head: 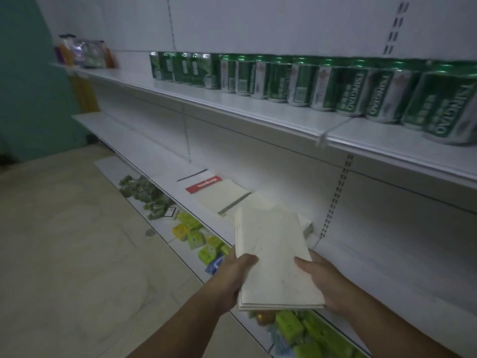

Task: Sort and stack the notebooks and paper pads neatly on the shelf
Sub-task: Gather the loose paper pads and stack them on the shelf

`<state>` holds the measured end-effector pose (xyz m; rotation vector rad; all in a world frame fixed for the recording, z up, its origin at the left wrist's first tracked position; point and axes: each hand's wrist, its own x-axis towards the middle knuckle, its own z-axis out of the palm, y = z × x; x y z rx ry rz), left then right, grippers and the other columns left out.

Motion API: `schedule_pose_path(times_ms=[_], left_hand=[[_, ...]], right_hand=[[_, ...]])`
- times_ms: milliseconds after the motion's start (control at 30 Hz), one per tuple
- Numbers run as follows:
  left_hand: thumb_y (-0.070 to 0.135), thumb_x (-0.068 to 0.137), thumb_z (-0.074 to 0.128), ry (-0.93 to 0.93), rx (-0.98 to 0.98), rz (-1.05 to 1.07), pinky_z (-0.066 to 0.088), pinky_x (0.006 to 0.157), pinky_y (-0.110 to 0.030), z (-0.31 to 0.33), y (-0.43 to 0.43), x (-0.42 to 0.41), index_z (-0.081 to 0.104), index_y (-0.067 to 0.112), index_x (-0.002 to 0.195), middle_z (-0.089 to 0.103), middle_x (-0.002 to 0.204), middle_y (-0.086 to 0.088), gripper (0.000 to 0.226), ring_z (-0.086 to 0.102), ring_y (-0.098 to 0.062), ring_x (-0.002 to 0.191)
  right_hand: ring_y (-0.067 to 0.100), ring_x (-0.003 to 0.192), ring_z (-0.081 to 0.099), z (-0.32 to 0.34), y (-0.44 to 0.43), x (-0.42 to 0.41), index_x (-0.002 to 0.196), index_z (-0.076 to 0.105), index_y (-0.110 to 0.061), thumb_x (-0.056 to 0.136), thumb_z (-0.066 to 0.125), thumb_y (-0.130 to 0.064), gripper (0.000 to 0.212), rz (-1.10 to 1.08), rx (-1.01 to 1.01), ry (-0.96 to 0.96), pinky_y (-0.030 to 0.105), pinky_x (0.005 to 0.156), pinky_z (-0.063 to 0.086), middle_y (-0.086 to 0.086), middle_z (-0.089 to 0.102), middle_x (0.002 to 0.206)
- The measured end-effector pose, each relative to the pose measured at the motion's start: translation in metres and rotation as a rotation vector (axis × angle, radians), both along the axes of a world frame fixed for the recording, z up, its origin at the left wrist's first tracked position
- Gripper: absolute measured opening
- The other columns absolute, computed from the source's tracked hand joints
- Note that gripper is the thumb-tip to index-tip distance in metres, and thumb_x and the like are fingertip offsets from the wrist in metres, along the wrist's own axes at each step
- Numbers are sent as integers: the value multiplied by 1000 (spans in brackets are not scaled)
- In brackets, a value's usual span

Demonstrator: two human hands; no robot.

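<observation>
- Head view shows a pile of thin cream paper notebooks [273, 257] held up in the air, near the front edge of the white metal middle shelf [121, 139].
- The left hand [232, 276] grips the pile's left side, with its thumb on top. I cannot see its fingers; they must be under the pile.
- The right hand [324, 282] grips the right side the same way, thumb on top.
- More books lie flat on the shelf just past the pile: a white pad with a red band [204, 184] far left, and a cream notebook with a green spine [223, 196] next to it. Another pale book peeks out from behind the pile.
- The pile is made of loose books, so I think they could slip apart if one hand lets go too soon.
- If the pile gets pushed in too fast, it could bump the books lying there and make them crooked.
- A dropped book could land on the green and yellow packets [192, 235] on the low shelf.
- Green drink cans [281, 78] stand on the top shelf, well away from the hands.
</observation>
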<state>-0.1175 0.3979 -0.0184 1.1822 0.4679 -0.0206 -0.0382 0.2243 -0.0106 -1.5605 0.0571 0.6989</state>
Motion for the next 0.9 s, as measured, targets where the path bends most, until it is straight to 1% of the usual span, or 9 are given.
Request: schedule_pose_path(times_ms=[67, 167, 300, 367, 533, 633, 700, 800, 900], left_hand=[[20, 70, 60, -7, -25, -54, 57, 74, -37, 1, 42, -2, 47, 19, 129, 66, 116, -14, 61, 65, -32, 103], [18, 76, 61, -7, 25, -96, 56, 73, -35, 7, 96, 3, 54, 15, 120, 69, 109, -12, 45, 67, -29, 98], [32, 68, 62, 86, 193, -60, 57, 80, -37, 1, 150, 30, 56, 11, 117, 69, 107, -9, 54, 67, -25, 95], [41, 77, 63, 145, 248, -62, 57, 81, -40, -7, 171, 48, 53, 12, 121, 66, 110, -7, 54, 65, -25, 96], [46, 97, 37, 268, 511, -59, 44, 99, -40, -34, 220, 92, 44, 12, 132, 53, 127, -9, 49, 53, -28, 114], [42, 94, 39, 284, 608, 11, 48, 93, -44, -53, 261, 122, 52, 8, 116, 59, 115, -18, 42, 58, -34, 104], [31, 98, 39, 305, 720, 41, 47, 86, -38, -57, 292, 137, 53, 10, 103, 61, 102, -13, 26, 58, -31, 95], [23, 95, 38, 287, 736, 207, 49, 71, -32, -63, 341, 164, 53, 11, 91, 58, 83, -7, 20, 60, -29, 80], [23, 96, 40, 339, 681, 118, 49, 79, -33, -66, 369, 193, 55, 8, 95, 59, 93, -12, 21, 60, -29, 85]], right_hand=[[28, 95, 63, -4, 40, 0, 120, 52, -22, 98, 50, -17, 22, -1, -37, -79, 41, 76, 54, 7, 65, 106], [25, 95, 62, -2, 94, 0, 120, 53, -18, 97, 51, -14, 23, -50, -100, -202, 41, 85, 53, 3, 65, 104], [24, 93, 63, -9, 146, 8, 115, 55, -19, 97, 52, -13, 19, -161, -67, -200, 41, 85, 52, 0, 66, 100], [23, 92, 63, -18, 165, 19, 118, 55, -18, 97, 52, -12, 22, -213, -43, -195, 38, 78, 53, 0, 66, 101], [18, 89, 61, -48, 223, 58, 120, 52, -17, 96, 51, -8, 25, -263, -43, -158, 29, 68, 47, -1, 64, 101], [21, 98, 54, -66, 272, 91, 124, 48, -14, 99, 45, -9, 26, -244, -20, -101, 32, 84, 43, 6, 59, 111], [21, 103, 50, -71, 310, 108, 118, 47, -16, 101, 37, -8, 21, -207, 32, -15, 35, 95, 39, 7, 55, 114], [23, 99, 55, -79, 359, 129, 121, 49, -14, 97, 37, 1, 30, -225, 95, 63, 33, 86, 44, 9, 58, 117], [25, 100, 57, -80, 382, 150, 114, 54, -15, 95, 37, 4, 32, -217, 33, 90, 29, 81, 46, 7, 60, 114]])
